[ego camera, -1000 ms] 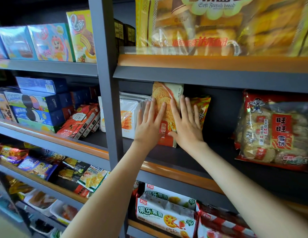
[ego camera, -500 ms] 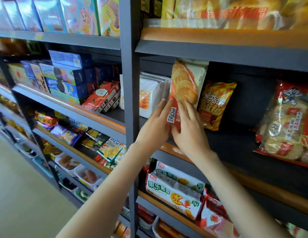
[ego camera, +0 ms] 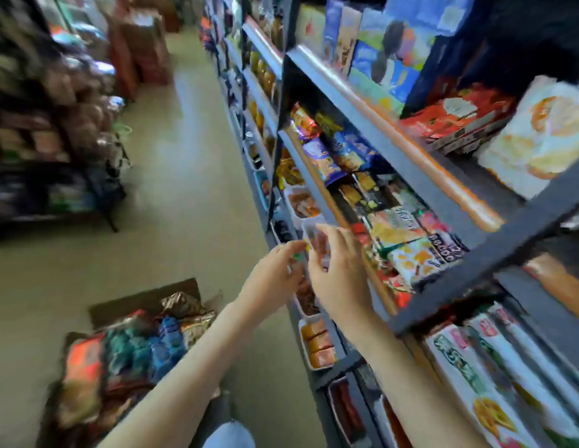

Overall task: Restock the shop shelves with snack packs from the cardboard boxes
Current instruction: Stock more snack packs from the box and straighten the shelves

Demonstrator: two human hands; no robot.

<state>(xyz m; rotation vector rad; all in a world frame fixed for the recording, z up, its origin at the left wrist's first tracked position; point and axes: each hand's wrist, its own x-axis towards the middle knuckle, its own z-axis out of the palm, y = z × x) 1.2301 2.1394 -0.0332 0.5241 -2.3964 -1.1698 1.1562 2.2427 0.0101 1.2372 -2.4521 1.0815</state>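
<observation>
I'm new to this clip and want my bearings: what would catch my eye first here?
The left hand and right hand hover mid-frame before the shelves on the right, which are crammed with bright packs. On the floor at lower left sits an open cardboard box heaped with snack packs. Blur hides whether the left hand holds anything.

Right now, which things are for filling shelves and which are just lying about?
For the job: brown cardboard box of colourful snack packs; grey orange-edged shelf; left hand; right hand.
Just there: dark rack of brown bags across the aisle; blue boxes up top.
</observation>
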